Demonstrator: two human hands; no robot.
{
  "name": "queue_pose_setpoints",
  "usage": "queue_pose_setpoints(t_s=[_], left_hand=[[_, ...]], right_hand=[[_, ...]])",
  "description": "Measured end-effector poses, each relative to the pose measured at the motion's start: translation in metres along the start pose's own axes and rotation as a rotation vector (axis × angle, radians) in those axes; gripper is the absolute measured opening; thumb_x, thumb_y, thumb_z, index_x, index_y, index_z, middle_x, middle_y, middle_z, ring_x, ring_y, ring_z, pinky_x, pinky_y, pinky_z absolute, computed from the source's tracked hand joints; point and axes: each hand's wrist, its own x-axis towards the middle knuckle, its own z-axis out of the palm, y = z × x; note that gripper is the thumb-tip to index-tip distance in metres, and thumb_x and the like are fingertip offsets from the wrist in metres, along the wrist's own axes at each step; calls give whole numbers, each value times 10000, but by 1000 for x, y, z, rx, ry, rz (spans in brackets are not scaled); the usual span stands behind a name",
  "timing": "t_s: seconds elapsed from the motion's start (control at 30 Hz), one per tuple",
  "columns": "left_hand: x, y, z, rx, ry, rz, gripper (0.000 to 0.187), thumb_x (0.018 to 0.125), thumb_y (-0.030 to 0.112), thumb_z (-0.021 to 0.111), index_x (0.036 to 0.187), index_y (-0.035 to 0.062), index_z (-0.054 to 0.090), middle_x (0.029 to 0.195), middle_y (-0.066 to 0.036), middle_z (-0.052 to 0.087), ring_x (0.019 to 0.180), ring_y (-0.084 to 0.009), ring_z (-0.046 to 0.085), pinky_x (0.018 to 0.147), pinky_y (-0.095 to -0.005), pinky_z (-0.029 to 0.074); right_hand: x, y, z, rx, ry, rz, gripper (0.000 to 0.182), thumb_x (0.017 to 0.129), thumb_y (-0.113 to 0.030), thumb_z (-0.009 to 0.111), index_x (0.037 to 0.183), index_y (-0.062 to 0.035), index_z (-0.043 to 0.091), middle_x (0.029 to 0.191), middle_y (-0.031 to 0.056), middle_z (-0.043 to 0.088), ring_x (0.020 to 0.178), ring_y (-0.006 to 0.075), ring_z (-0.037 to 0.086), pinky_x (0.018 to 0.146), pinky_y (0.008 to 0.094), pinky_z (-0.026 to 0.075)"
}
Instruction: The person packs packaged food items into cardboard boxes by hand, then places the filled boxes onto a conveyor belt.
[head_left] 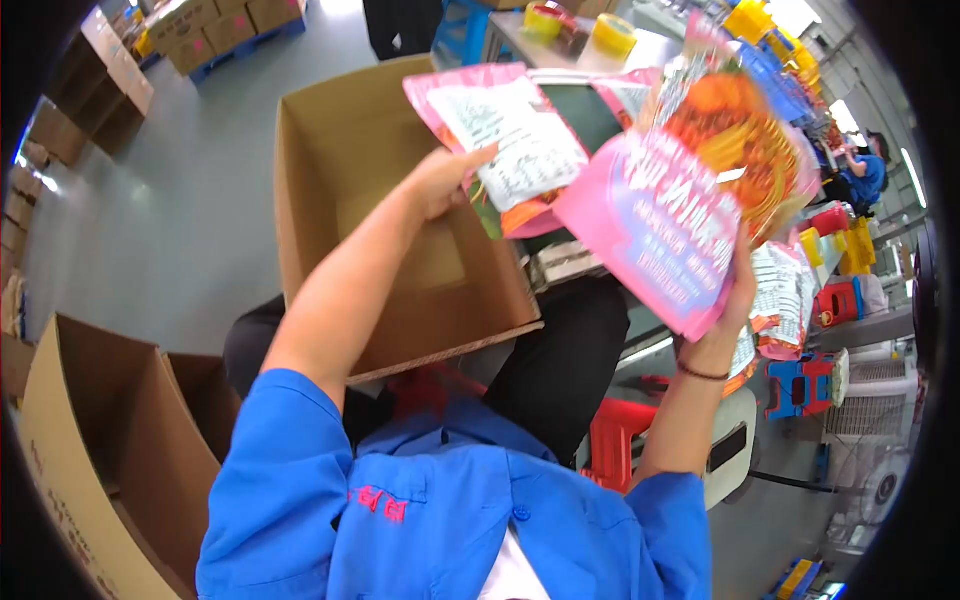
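Head cam: your L hand (438, 186) pinches a pink-edged pouch (522, 140), printed white panel up, over the R side of the open cardboard box (300, 205) by your knees. Your R hand (738, 285) grips a pink noodle pouch (665, 215) by its edge, pic side up, just R of the 1st pkg. Addt'l pouches (782, 290) lie farther R.

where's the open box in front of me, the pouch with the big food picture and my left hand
Open box (312, 170): head view, inside of its left wall
Pouch with the big food picture (690, 190): head view, printed front
Left hand (440, 185): head view, back of the hand
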Motion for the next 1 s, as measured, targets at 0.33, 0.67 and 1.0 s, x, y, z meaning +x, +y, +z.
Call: queue_pose_setpoints(t_s=[0.33, 0.67, 1.0], left_hand=[[-137, 111, -67, 1394, 209, -205, 272, 853, 254, 659, 813, -15, 678, 723, -97, 662, 658, -163, 600, 621, -328, 479], [-65, -176, -143, 2162, -529, -467, 320, 874, 205, 556, 1156, 86, 650, 1288, -140, 571, 1200, -286, 544, 854, -443, 522], [-114, -318, -149, 1424, -174, -527, 383, 926, 249, 513, 1281, 117, 567, 1356, -77, 509, 1235, -219, 493, 989, -405, 425]], right_hand=[[87, 41, 132, -375, -350, -208, 311, 948, -200, 575, 1240, -94, 592, 1151, 136, 657, 956, 222, 653, 856, 324, 511], [114, 370, 112, -1916, -1241, 137, 363, 868, -193, 564, 1225, -207, 625, 976, 185, 688, 918, 289, 673, 801, 398, 533], [-9, 424, -66, -2214, -1473, 624, 659, 920, -248, 504, 1511, -291, 214, 1493, 211, 324, 1249, 458, 457, 1022, 516, 408]])
